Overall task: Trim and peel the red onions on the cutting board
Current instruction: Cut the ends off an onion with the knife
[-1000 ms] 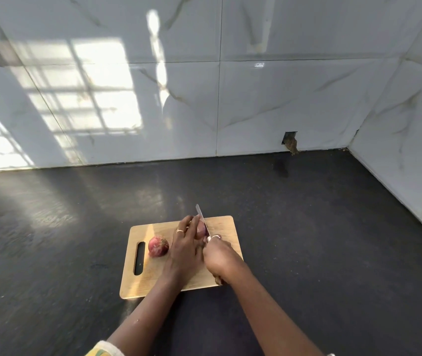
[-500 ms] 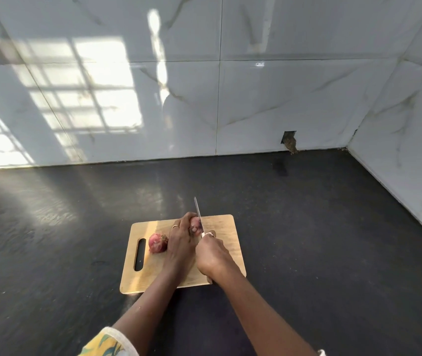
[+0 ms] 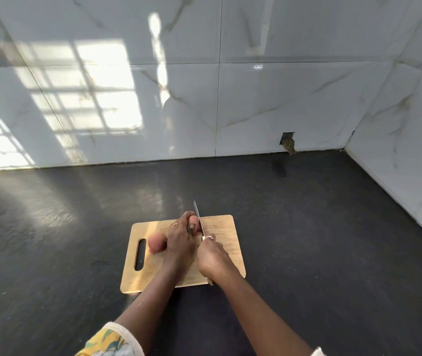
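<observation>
Nearest to us, a yellow patterned sleeve [image 3: 107,340] covers our left arm at the bottom edge. Our right hand [image 3: 213,256] is curled tight round the handle of a knife [image 3: 197,214], whose blade points away from us and stands edge-down against the right side of a red onion [image 3: 194,222]. Our left hand [image 3: 179,240], a ring on one finger, arches over that onion and grasps it with bent fingers near the far edge of the wooden cutting board [image 3: 220,227]. A second red onion [image 3: 156,242] lies on the board just left of the left hand, beside the handle slot. The board sits on a dark counter [image 3: 307,227]. Beyond it rise glossy marbled wall tiles [image 3: 256,111], with a small ragged hole [image 3: 288,143] at the base.
</observation>
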